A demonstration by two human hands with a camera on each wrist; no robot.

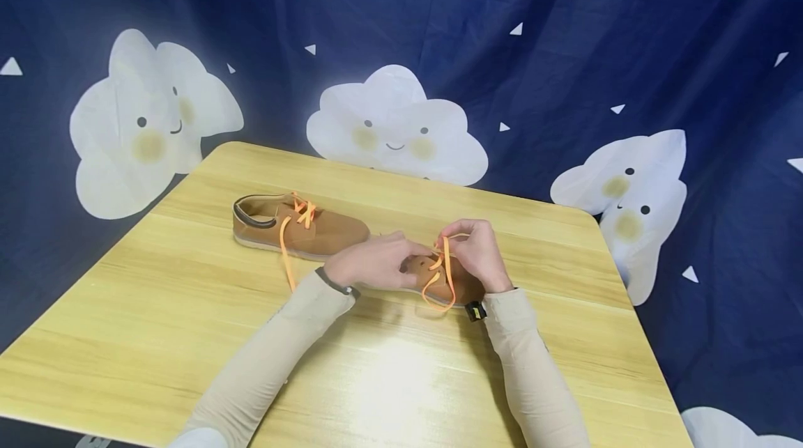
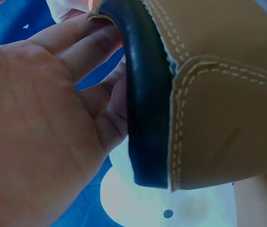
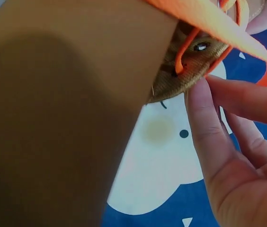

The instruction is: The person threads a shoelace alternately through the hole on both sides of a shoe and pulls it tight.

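My left hand [image 1: 370, 260] lies over the heel end of a brown shoe [image 1: 463, 284] and holds it. Past the shoe's dark padded collar [image 2: 143, 94], some fingers [image 2: 86, 52] bend out of sight in the left wrist view. At the eyelets, my right hand [image 1: 479, 253] pinches an orange shoelace [image 1: 449, 270] between thumb and forefinger. A length of that lace loops down the shoe's near side. In the right wrist view, the thumb and finger meet at the edge of the eyelet flap [image 3: 171, 90], below a broad strand of lace [image 3: 218, 28].
A matching brown shoe [image 1: 335, 232] stands on the left, its orange lace [image 1: 285, 246] hanging over the near side. Both shoes are on a light wooden table [image 1: 157, 309]. Behind it hangs a dark blue curtain [image 1: 270, 9] printed with clouds.
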